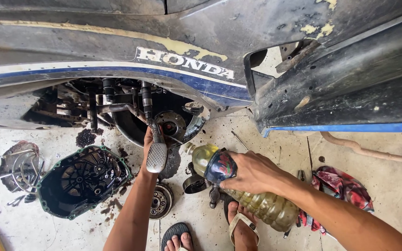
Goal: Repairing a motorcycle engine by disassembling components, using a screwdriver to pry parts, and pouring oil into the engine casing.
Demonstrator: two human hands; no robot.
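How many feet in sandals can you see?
2: one sandalled foot at the bottom edge between the arms, the other foot just right of it, beneath the tilted plastic bottle.

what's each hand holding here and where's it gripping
The right hand grips a tilted plastic bottle of yellowish liquid around its labelled upper part. The left hand reaches into the open engine behind the kick pedal; what it holds is hidden.

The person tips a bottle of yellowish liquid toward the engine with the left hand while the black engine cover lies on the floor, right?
Not quite: the head view shows the right hand tipping the bottle; the left hand reaches into the engine. The engine cover does lie on the floor.
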